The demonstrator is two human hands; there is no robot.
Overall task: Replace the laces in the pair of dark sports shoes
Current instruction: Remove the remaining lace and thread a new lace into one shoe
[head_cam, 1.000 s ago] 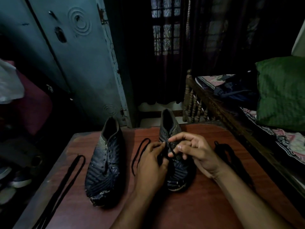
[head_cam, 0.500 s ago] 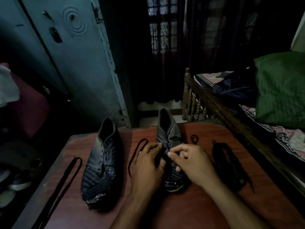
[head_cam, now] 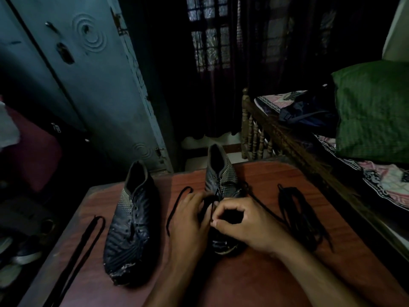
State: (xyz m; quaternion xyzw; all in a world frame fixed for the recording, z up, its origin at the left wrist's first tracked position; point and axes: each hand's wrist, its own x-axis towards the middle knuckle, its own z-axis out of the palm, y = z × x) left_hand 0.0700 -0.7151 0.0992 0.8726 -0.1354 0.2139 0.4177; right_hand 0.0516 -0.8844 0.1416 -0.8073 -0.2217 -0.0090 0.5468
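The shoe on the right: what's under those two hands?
Under the left hand and right hand lies the right shoe; its heel and toe tip show. They cover its middle eyelets. The right hand pinches a black lace.

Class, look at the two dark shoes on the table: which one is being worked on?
The right-hand shoe: both hands sit on it, the right hand pinching a lace. The left-hand shoe lies untouched.

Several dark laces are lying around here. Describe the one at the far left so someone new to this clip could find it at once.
Start at the reddish-brown wooden table and find the dark sports shoe standing alone, away from both hands. The long flat black lace lies past that shoe, along the table's left edge. It is stretched out nearly straight and doubled, unlike the tangled bundle of black laces on the right.
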